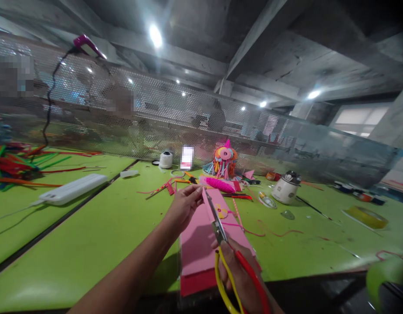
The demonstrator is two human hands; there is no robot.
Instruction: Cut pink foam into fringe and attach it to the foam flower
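Note:
My right hand [238,266] grips a pair of scissors [220,233] with one yellow and one red handle; its blades point away from me. Pinched in the fingertips of my left hand [185,205] is a narrow pink paper strip [206,204], which lies along the scissor blades. Whether the blades are cutting it I cannot tell. Below both hands lie pink paper sheets [196,240] over a red sheet [198,284]. A small yellow and pink cut-out [221,210] rests on the pink sheets, beside a pink cord [243,229].
A colourful fringed paper craft [225,159] stands at the back, near a bright pink bundle [221,184]. A white pot-like container [286,189] is at the right, a power strip [73,189] at the left. Behind runs a perforated metal screen [175,109].

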